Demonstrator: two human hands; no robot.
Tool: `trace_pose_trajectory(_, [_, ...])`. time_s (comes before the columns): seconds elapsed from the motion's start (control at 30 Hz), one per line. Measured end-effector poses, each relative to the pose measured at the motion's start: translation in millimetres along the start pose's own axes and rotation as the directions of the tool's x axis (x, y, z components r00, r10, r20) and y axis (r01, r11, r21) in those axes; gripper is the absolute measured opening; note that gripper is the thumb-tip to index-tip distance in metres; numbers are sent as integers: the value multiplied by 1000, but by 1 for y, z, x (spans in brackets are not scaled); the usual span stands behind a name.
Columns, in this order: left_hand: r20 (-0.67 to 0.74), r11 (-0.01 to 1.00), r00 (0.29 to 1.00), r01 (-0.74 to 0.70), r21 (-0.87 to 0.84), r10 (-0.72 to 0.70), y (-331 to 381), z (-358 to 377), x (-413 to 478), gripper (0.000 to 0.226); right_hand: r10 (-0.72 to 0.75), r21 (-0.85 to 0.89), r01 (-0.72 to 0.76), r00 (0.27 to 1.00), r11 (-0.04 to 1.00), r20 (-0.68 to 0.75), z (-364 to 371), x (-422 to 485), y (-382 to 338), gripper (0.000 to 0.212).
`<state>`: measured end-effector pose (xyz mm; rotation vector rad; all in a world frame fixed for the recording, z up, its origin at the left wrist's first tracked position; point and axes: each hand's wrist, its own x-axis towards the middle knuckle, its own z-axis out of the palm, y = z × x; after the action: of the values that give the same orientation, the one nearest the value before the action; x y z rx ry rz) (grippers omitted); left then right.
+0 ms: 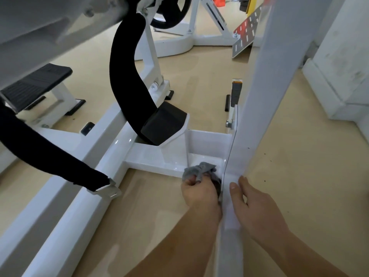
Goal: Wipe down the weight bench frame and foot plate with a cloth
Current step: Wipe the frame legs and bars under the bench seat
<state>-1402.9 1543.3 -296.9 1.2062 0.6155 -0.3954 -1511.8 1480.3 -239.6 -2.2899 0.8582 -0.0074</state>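
My left hand (196, 191) grips a bunched grey cloth (200, 170) and holds it against the white cross beam (155, 156) of the bench frame, right where the beam meets the tall white upright post (257, 100). My right hand (253, 204) rests on the lower part of that post with fingers straight, thumb on the post's near face. A black foot plate (165, 122) on a white bracket sits just beyond the cross beam.
A long white base rail (65, 196) runs diagonally at the left, with black padded arms (125, 62) over it. A black ribbed step (34, 84) stands at far left. A white wall base (335, 82) lies to the right, a red and grey board (245, 35) beyond.
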Motion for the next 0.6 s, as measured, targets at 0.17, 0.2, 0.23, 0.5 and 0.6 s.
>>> trace_pose_trajectory(0.17, [-105, 981, 991, -59, 184, 79, 28, -28, 28, 58, 25, 7, -25, 999, 1000, 45, -10, -2, -3, 55])
trace_pose_trajectory(0.2, [-72, 959, 991, -92, 270, 115, 33, -29, 25, 58, 21, -1, -21, 999, 1000, 45, -11, -1, -4, 56])
trace_pose_trajectory(0.23, [-46, 932, 991, -105, 348, 129, 34, -26, 23, 63, 19, -19, -18, 999, 1000, 43, -11, -1, -5, 58])
trace_pose_trajectory(0.5, [-97, 966, 989, -83, 245, 109, 18, -8, 38, 80, 41, -18, -40, 997, 999, 69, -13, 1, -7, 58])
trace_pose_trajectory(0.6, [-110, 969, 976, -166, 181, 188, 26, -23, 44, 69, 50, 41, -55, 994, 998, 101, -14, -1, -6, 56])
